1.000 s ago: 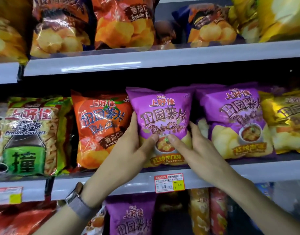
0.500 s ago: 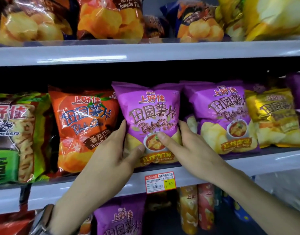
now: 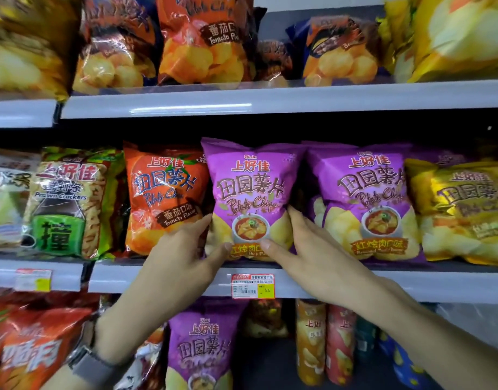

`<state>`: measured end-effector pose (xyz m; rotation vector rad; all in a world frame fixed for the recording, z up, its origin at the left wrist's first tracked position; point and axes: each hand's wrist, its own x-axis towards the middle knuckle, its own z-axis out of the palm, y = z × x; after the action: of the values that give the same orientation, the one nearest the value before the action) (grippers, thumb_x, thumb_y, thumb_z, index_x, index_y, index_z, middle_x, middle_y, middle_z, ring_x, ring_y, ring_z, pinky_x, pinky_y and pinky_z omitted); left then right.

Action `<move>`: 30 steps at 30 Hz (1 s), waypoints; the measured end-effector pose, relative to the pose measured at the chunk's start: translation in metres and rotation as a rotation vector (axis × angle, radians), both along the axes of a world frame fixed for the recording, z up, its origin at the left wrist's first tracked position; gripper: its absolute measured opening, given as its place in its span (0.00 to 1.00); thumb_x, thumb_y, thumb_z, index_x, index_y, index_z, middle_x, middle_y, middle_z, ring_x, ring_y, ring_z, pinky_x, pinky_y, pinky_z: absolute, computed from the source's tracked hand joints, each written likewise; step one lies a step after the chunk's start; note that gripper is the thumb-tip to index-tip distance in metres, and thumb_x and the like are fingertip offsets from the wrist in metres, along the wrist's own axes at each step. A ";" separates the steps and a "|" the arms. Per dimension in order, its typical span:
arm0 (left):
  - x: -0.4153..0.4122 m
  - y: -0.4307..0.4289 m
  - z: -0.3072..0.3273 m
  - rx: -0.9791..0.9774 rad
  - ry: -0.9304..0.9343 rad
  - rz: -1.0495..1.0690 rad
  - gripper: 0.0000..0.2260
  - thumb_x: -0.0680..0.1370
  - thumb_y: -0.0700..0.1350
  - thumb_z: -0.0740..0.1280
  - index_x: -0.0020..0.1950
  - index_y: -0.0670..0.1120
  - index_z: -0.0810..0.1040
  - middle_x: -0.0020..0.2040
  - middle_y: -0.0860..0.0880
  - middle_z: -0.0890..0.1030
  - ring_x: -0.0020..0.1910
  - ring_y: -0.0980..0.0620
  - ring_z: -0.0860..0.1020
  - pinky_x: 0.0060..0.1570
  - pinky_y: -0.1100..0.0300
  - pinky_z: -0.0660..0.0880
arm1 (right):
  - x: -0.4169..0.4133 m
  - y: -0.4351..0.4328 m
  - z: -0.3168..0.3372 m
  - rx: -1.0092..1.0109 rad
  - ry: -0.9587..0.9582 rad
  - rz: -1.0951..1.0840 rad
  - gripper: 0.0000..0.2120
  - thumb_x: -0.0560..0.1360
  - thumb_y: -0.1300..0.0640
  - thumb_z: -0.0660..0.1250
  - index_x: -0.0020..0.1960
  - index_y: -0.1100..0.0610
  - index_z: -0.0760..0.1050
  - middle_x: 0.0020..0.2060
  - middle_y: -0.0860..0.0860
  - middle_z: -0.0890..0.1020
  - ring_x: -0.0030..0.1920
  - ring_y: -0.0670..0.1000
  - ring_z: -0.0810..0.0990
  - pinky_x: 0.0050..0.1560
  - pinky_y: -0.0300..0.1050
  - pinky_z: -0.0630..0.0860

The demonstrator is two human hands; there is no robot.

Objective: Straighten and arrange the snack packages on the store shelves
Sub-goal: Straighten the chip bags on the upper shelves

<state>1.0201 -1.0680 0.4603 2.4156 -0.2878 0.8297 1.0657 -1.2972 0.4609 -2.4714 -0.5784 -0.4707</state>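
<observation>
In the middle of the frame a purple potato chip bag (image 3: 250, 192) stands upright at the front of the middle shelf (image 3: 411, 285), its lower edge just behind the shelf lip. The left hand (image 3: 183, 257) grasps the bag's lower left side, thumb laid across the front and fingers slipped in behind, between it and the orange tomato-flavour bag (image 3: 163, 192), which touches it on the left. The right hand (image 3: 312, 249) grasps the lower right side in the same way, thumb on the front and fingers pushed into the gap beside the second purple bag (image 3: 363, 198), which crowds that side. Right of that a yellow bag (image 3: 461, 209) leans tilted, and at the left of the frame stands a green prawn cracker bag (image 3: 70, 201). A red and yellow price tag (image 3: 252, 286) sits on the shelf lip directly below the held bag. The upper shelf (image 3: 270, 99) carries more chip bags. Below, another purple bag (image 3: 202, 347) and two tall canisters (image 3: 326, 342) show between the forearms, and a grey watch (image 3: 93, 367) is on the left wrist.
</observation>
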 end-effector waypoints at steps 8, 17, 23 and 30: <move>-0.029 -0.020 0.005 0.007 -0.023 0.178 0.20 0.80 0.62 0.67 0.66 0.53 0.84 0.54 0.55 0.88 0.54 0.54 0.85 0.54 0.52 0.81 | -0.033 -0.032 0.000 -0.054 -0.093 0.083 0.40 0.81 0.35 0.61 0.84 0.48 0.48 0.80 0.40 0.56 0.79 0.43 0.57 0.73 0.38 0.58; -0.032 -0.117 0.007 0.084 -0.010 0.127 0.18 0.78 0.59 0.69 0.63 0.52 0.86 0.47 0.57 0.87 0.48 0.57 0.85 0.47 0.59 0.77 | -0.071 -0.119 0.005 -0.064 -0.223 0.007 0.30 0.81 0.36 0.61 0.80 0.43 0.57 0.75 0.34 0.60 0.73 0.42 0.65 0.70 0.44 0.67; -0.031 -0.194 0.017 0.163 -0.100 -0.018 0.22 0.79 0.65 0.64 0.67 0.56 0.83 0.49 0.62 0.83 0.51 0.59 0.82 0.56 0.56 0.77 | -0.082 -0.196 0.006 -0.150 -0.270 -0.198 0.27 0.80 0.35 0.59 0.76 0.43 0.66 0.74 0.35 0.66 0.73 0.44 0.68 0.70 0.46 0.69; -0.022 -0.275 0.021 0.149 -0.028 -0.246 0.32 0.79 0.61 0.69 0.82 0.56 0.66 0.64 0.61 0.81 0.56 0.59 0.81 0.61 0.55 0.78 | -0.088 -0.275 0.006 -0.146 -0.318 -0.422 0.26 0.78 0.35 0.59 0.73 0.44 0.72 0.71 0.38 0.72 0.71 0.47 0.70 0.68 0.48 0.72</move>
<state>0.9983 -1.3432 0.4815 2.4403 -0.6646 0.7540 0.9781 -1.5719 0.4667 -2.6827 -0.2086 -1.0322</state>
